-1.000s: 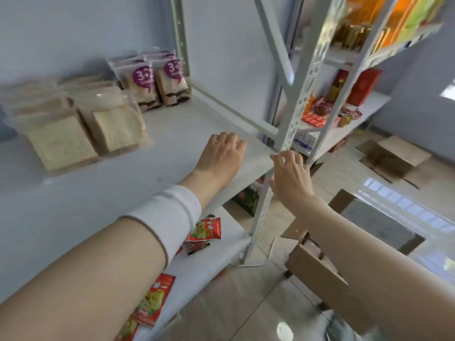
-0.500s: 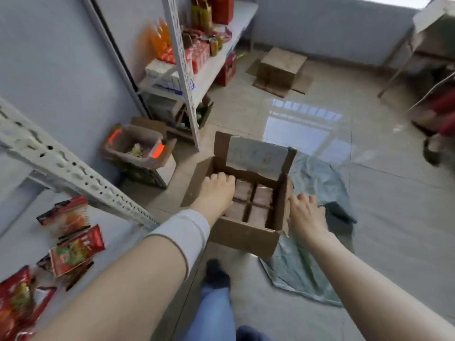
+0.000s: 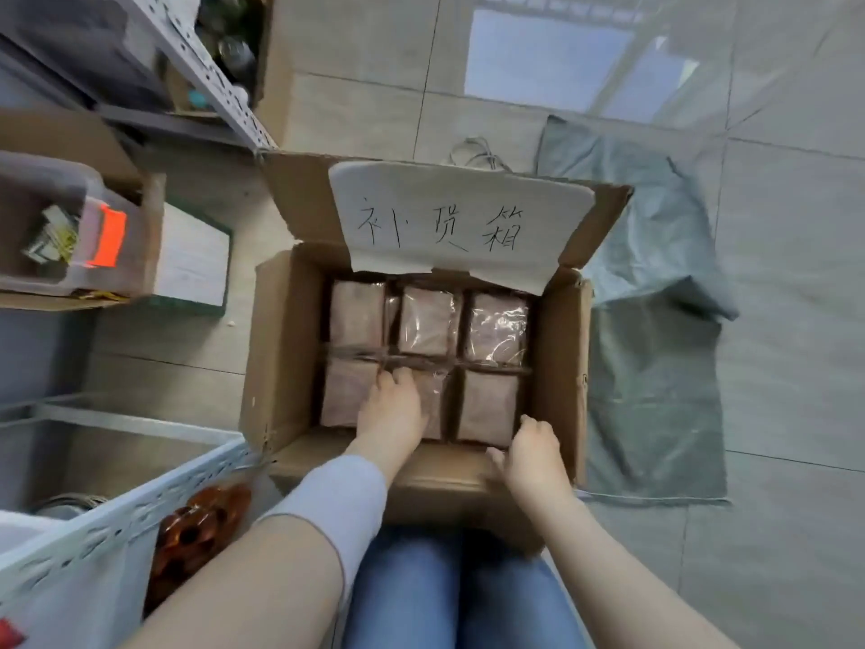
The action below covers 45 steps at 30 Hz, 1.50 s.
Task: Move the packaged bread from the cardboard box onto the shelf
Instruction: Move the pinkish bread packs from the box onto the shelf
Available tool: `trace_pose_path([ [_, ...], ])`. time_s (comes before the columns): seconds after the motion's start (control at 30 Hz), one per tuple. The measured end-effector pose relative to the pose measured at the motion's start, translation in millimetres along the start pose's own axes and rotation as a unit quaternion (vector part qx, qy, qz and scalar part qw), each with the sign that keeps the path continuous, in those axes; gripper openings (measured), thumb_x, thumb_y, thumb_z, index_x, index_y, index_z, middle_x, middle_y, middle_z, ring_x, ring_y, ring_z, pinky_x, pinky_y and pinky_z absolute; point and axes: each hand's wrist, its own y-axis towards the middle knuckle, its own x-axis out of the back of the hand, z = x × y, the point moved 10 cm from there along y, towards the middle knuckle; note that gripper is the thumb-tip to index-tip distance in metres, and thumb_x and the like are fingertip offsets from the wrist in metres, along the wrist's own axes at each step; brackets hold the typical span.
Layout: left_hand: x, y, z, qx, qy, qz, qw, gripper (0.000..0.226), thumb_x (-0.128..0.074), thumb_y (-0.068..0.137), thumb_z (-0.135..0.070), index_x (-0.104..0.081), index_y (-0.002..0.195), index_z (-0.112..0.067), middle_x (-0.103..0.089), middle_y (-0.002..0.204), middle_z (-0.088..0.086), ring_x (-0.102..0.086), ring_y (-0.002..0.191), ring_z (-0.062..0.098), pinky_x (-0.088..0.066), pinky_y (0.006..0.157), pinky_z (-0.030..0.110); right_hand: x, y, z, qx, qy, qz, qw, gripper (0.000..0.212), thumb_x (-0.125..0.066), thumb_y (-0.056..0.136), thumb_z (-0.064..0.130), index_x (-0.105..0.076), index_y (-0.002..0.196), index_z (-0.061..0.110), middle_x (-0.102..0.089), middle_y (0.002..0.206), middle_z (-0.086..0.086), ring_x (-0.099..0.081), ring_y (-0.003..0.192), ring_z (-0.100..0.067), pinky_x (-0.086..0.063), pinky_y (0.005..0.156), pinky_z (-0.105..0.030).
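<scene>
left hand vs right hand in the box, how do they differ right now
The left hand reaches deep into the cardboard box and lies on the middle bread pack of the near row; the right hand sits at the near right corner, by the box's wall. The left forearm wears a white sleeve; the right forearm is bare. Neither has lifted a pack.

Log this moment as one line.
phase: reach into cardboard box | left hand: on near-middle bread pack, grasp unclear | right hand: at near box wall, empty | top layer: six packs visible
</scene>
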Motion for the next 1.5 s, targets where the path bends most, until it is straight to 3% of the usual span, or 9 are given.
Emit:
trace_pose_path([
  [0.17,-57,65,43,0.144,-0.165,0.005,0.976,0.072,-0.059,0.085,-0.023,-0.016,0.142,-0.008,-0.036,0.137,0.020,-0.043,0.122,0.035,-0.037,0.099,0.039,-45,72,-28,-0.151,0.140,0.040,0.978,0.087,-0.062,0.087,0.030,-0.009,0.144,-0.007,-0.034,0.143,-0.023,-0.035,0.133,-0.035,-0.029,0.109,-0.036],
  [0.3,-66,79,50,0.184,-0.230,-0.048,0.954,0.075,-0.067,0.078,-0.018,-0.020,0.137,-0.008,-0.043,0.135,0.019,-0.045,0.123,0.035,-0.037,0.101,0.039,-65,91,-41,-0.191,0.191,0.070,0.960,0.070,-0.065,0.085,0.031,-0.029,0.134,-0.005,-0.047,0.134,-0.024,-0.046,0.125,-0.038,-0.040,0.097,-0.038],
  [0.53,-46,65,52,0.158,-0.257,-0.107,0.947,0.077,-0.073,0.073,-0.026,-0.024,0.132,-0.015,-0.060,0.120,0.010,-0.057,0.111,0.032,-0.042,0.093,0.039,-41,75,-47,-0.172,0.215,0.005,0.961,0.056,-0.074,0.077,0.025,-0.043,0.119,0.003,-0.058,0.121,-0.020,-0.054,0.114,-0.038,-0.044,0.089,-0.037],
  [0.67,-45,64,44,0.106,-0.248,-0.063,0.961,0.061,-0.077,0.070,-0.030,-0.049,0.121,-0.011,-0.057,0.117,0.011,-0.054,0.110,0.031,-0.043,0.093,0.032,-33,64,-47,-0.151,0.237,0.003,0.960,0.064,-0.077,0.074,0.031,-0.048,0.124,0.002,-0.061,0.120,-0.016,-0.056,0.113,-0.032,-0.044,0.089,-0.034],
  [0.8,-25,29,45,0.069,-0.328,-0.126,0.934,0.053,-0.080,0.068,-0.023,-0.055,0.111,-0.005,-0.052,0.115,0.012,-0.054,0.107,0.028,-0.039,0.090,0.024,-18,38,-52,-0.140,0.283,-0.002,0.949,0.064,-0.079,0.071,0.031,-0.055,0.122,0.001,-0.067,0.110,-0.012,-0.063,0.104,-0.031,-0.046,0.091,-0.034],
  [0.93,10,-40,56,0.024,-0.419,-0.207,0.884,0.042,-0.080,0.068,-0.024,-0.056,0.101,-0.017,-0.063,0.094,-0.005,-0.056,0.087,0.011,-0.035,0.069,0.008,8,-6,-54,-0.086,0.350,-0.020,0.933,0.036,-0.082,0.069,0.025,-0.065,0.094,0.007,-0.060,0.069,0.003,-0.060,0.063,-0.014,-0.046,0.068,-0.030],
  [1.13,70,-215,102,-0.029,-0.537,-0.339,0.772,0.041,-0.080,0.066,-0.018,-0.051,0.088,-0.035,-0.060,0.086,-0.018,-0.059,0.071,-0.017,-0.044,0.057,0.002,40,-109,-39,0.042,0.431,0.034,0.901,0.043,-0.080,0.070,0.018,-0.061,0.106,0.005,-0.064,0.102,-0.012,-0.060,0.081,-0.022,-0.050,0.060,-0.028],
  [1.3,101,-415,166,-0.058,-0.595,-0.469,0.650,0.037,-0.078,0.060,-0.025,-0.055,0.088,-0.032,-0.061,0.086,-0.016,-0.059,0.071,-0.016,-0.046,0.065,0.004,56,-249,14,0.190,0.383,0.079,0.901,0.028,-0.078,0.072,0.020,-0.064,0.095,0.014,-0.071,0.095,-0.007,-0.067,0.072,-0.019,-0.050,0.052,-0.022],
  [1.5,108,-650,259,-0.056,-0.558,-0.614,0.555,0.026,-0.077,0.068,-0.020,-0.055,0.079,-0.029,-0.062,0.061,-0.026,-0.055,0.061,-0.011,-0.044,0.061,0.008,38,-446,115,0.378,0.301,0.136,0.865,0.022,-0.076,0.072,0.016,-0.069,0.092,0.008,-0.075,0.078,-0.002,-0.070,0.066,-0.013,-0.055,0.057,-0.021],
])
